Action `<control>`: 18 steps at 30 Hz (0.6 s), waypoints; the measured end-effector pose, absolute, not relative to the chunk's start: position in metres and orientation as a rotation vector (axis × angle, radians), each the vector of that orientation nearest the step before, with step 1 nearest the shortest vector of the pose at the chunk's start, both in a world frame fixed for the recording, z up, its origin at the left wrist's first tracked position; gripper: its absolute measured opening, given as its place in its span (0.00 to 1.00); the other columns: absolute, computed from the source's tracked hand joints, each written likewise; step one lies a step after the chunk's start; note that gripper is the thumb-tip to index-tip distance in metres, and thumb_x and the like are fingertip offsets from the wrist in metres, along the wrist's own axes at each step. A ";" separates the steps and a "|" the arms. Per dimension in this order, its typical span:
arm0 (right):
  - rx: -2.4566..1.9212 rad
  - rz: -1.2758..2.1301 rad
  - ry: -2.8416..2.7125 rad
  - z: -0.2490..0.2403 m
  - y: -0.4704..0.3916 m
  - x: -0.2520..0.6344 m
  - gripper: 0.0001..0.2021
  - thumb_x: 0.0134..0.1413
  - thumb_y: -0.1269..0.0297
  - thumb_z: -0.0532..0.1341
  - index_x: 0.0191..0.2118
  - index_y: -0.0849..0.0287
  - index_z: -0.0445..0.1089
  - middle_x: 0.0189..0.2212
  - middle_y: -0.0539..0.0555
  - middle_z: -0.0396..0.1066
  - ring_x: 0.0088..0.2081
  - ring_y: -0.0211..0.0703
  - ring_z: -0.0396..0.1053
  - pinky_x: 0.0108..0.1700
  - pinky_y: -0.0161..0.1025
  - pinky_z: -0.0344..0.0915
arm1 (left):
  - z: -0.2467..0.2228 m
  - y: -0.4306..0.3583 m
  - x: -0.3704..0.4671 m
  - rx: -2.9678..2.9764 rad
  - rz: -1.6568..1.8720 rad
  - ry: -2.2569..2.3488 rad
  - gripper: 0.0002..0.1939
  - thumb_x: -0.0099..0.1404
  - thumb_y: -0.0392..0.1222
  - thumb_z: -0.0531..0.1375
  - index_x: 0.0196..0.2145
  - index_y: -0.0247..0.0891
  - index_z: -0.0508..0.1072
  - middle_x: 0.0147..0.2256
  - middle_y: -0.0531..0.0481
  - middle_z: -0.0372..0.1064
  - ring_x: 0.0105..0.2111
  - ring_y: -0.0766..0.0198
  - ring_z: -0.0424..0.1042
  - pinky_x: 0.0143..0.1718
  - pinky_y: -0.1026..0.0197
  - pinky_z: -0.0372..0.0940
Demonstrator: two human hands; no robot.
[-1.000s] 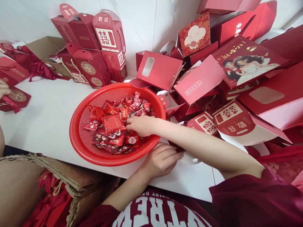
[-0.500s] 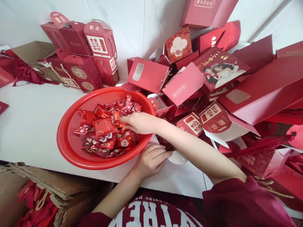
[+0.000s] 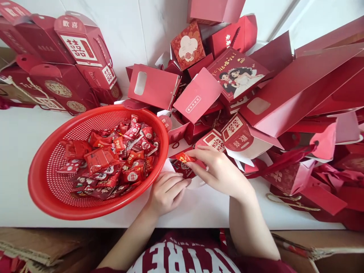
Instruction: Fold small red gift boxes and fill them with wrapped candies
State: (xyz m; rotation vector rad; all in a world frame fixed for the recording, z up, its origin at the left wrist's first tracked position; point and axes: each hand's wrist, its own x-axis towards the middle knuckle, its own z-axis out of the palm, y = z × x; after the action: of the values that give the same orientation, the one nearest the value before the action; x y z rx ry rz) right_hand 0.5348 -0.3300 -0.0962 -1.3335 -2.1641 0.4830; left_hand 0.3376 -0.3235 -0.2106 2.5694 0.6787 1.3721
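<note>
My right hand pinches a small red wrapped candy between thumb and fingers. Directly beneath it is an open red gift box with white inner flaps; patterned red wrapping shows in its opening. My left hand has its fingers curled over the near left side of this box, which it partly hides. Just left of that hand stands a red plastic colander, holding several red-wrapped candies in a heap.
Folded red gift boxes stand stacked at the back left against the tiled wall. Open red boxes lie piled loosely across the back and right of the white table. Cardboard cartons sit below the front edge.
My right hand has come out of the colander with a candy and moved right, over the open box. My left hand stays at the box. The view has shifted right.
</note>
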 end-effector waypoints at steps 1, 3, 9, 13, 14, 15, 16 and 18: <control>-1.360 0.481 -2.136 -0.103 -0.333 0.534 0.08 0.68 0.68 0.56 0.46 0.57 0.71 0.35 0.51 0.75 0.36 0.42 0.70 0.51 0.44 0.63 | -0.211 -0.323 0.338 2.570 1.372 0.680 0.15 0.64 0.28 0.61 0.47 0.39 0.75 0.38 0.50 0.78 0.42 0.60 0.76 0.46 0.56 0.69; -1.423 0.445 -2.092 -0.115 -0.338 0.531 0.06 0.67 0.65 0.58 0.43 0.58 0.72 0.37 0.53 0.76 0.39 0.44 0.71 0.53 0.47 0.63 | -0.211 -0.323 0.339 2.576 1.372 0.682 0.15 0.63 0.28 0.62 0.47 0.38 0.75 0.39 0.49 0.78 0.42 0.60 0.76 0.47 0.56 0.68; -1.534 0.370 -2.006 -0.137 -0.356 0.532 0.12 0.68 0.58 0.57 0.49 0.57 0.71 0.58 0.59 0.66 0.60 0.54 0.63 0.61 0.54 0.60 | -0.213 -0.324 0.336 2.610 1.377 0.669 0.14 0.63 0.30 0.62 0.47 0.38 0.76 0.39 0.50 0.79 0.42 0.61 0.77 0.46 0.57 0.68; -1.494 0.546 -1.930 -0.140 -0.371 0.546 0.11 0.70 0.60 0.54 0.50 0.53 0.71 0.57 0.55 0.67 0.59 0.47 0.65 0.61 0.48 0.62 | -0.209 -0.327 0.333 2.621 1.435 0.615 0.08 0.63 0.36 0.65 0.41 0.40 0.78 0.36 0.51 0.78 0.41 0.61 0.76 0.54 0.53 0.65; -1.483 0.579 -1.915 -0.141 -0.374 0.551 0.10 0.70 0.60 0.55 0.50 0.52 0.72 0.57 0.55 0.68 0.59 0.46 0.65 0.61 0.47 0.63 | -0.209 -0.329 0.333 2.616 1.459 0.615 0.07 0.63 0.38 0.66 0.40 0.40 0.78 0.35 0.51 0.78 0.42 0.60 0.75 0.56 0.50 0.64; -1.476 0.602 -1.906 -0.143 -0.377 0.554 0.10 0.69 0.60 0.56 0.49 0.51 0.72 0.57 0.54 0.68 0.58 0.46 0.66 0.61 0.46 0.63 | -0.208 -0.330 0.333 2.606 1.482 0.616 0.07 0.62 0.41 0.66 0.39 0.41 0.78 0.35 0.50 0.77 0.42 0.59 0.75 0.58 0.47 0.63; -1.469 0.616 -1.906 -0.144 -0.380 0.558 0.10 0.69 0.59 0.56 0.49 0.51 0.72 0.57 0.53 0.69 0.58 0.46 0.66 0.60 0.46 0.63 | -0.207 -0.332 0.333 2.593 1.503 0.618 0.08 0.63 0.45 0.65 0.39 0.40 0.78 0.36 0.49 0.76 0.43 0.57 0.74 0.60 0.45 0.62; -1.444 0.618 -1.929 -0.146 -0.384 0.563 0.10 0.68 0.59 0.58 0.49 0.52 0.73 0.55 0.54 0.70 0.56 0.47 0.67 0.58 0.47 0.64 | -0.205 -0.335 0.333 2.589 1.550 0.611 0.13 0.66 0.51 0.61 0.39 0.40 0.78 0.37 0.45 0.74 0.45 0.55 0.73 0.60 0.42 0.63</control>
State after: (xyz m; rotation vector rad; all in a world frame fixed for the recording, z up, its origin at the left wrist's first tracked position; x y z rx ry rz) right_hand 0.5626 -0.3844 -0.1461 -1.4442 -1.9286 0.6175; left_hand 0.3326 -0.3350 -0.2050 2.5890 0.6113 1.5498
